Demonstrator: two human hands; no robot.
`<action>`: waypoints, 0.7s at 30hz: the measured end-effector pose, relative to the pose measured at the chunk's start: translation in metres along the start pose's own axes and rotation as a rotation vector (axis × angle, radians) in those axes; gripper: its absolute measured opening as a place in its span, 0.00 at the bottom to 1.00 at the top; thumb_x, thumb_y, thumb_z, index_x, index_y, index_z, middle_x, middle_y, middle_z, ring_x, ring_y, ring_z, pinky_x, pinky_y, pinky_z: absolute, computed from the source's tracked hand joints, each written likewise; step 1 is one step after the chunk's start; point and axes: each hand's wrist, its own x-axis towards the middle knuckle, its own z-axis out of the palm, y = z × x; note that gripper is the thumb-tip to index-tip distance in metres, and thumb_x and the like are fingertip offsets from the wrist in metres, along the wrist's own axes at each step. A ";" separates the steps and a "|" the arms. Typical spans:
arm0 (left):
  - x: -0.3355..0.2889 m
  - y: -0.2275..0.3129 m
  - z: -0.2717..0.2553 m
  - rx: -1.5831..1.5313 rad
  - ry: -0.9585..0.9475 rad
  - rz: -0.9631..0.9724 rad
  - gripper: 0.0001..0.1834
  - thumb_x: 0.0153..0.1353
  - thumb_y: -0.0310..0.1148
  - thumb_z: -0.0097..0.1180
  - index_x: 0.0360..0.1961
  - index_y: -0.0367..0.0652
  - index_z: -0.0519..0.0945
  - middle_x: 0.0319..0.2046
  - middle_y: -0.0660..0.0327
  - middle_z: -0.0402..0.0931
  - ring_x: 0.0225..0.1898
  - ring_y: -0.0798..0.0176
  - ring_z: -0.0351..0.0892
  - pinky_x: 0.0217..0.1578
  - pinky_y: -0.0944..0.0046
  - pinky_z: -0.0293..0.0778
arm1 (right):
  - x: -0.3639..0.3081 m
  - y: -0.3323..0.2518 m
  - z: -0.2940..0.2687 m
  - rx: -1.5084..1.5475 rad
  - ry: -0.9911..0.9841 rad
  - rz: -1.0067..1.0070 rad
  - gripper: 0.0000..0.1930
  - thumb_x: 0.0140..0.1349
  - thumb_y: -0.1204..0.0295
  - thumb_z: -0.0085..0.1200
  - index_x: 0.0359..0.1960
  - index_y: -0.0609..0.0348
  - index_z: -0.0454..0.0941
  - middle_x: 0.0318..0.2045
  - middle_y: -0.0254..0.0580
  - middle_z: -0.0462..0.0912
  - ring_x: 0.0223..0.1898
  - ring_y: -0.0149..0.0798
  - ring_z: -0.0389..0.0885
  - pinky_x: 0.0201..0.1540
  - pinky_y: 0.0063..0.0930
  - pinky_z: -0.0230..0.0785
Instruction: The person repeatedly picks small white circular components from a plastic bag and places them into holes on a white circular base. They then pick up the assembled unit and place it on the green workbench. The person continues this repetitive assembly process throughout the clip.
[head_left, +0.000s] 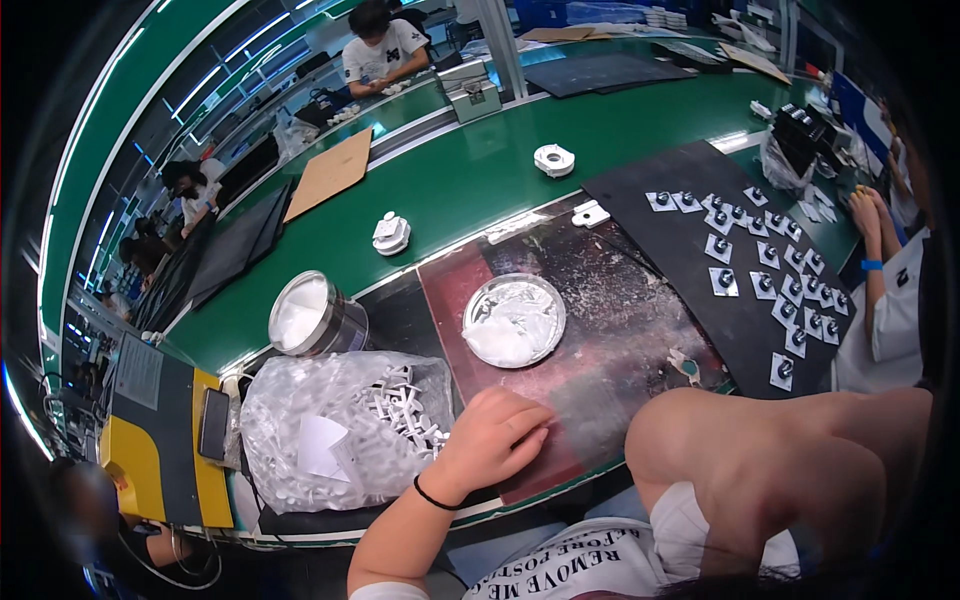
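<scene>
My left hand [497, 437], with a black band at its wrist, rests at the near edge of a worn red-and-black work mat [600, 395]. Its fingers are loosely curled, and nothing shows in them. Just beyond it lies a round silver dish [548, 312] with white paste [500, 342] smeared in it. To the left of that hand, a clear plastic bag [290, 420] holds many small white plastic parts [405, 405]. My right arm [740, 450] is bent sharply back toward me at the right, its hand out of sight.
Behind the bag stands an open tin [335, 315] with white contents. Two round white housings [391, 234] sit on the green bench [470, 190]. Rows of small square pieces cover a black board [680, 225] at right. A yellow-grey machine [160, 440] stands left; people work nearby.
</scene>
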 end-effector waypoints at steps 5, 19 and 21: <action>-0.001 0.000 0.000 -0.007 -0.012 -0.004 0.11 0.50 0.29 0.57 0.37 0.41 0.78 0.35 0.61 0.77 0.38 0.55 0.74 0.41 0.57 0.68 | -0.004 0.010 -0.005 -0.086 0.011 -0.078 0.05 0.60 0.82 0.43 0.33 0.56 0.65 0.32 0.39 0.67 0.29 0.38 0.69 0.21 0.47 0.68; -0.008 0.001 -0.003 -0.007 -0.002 -0.047 0.11 0.51 0.28 0.58 0.37 0.42 0.79 0.35 0.60 0.78 0.37 0.54 0.75 0.41 0.57 0.68 | 0.027 0.016 -0.047 -0.046 0.142 -0.043 0.08 0.57 0.69 0.53 0.24 0.53 0.67 0.24 0.30 0.67 0.27 0.31 0.67 0.34 0.32 0.61; 0.005 0.003 0.001 -0.031 -0.002 0.005 0.11 0.51 0.28 0.58 0.38 0.42 0.79 0.35 0.60 0.78 0.37 0.54 0.75 0.41 0.57 0.68 | 0.038 0.008 -0.071 -0.122 0.232 -0.053 0.10 0.56 0.67 0.54 0.23 0.52 0.67 0.23 0.29 0.67 0.27 0.30 0.67 0.36 0.30 0.59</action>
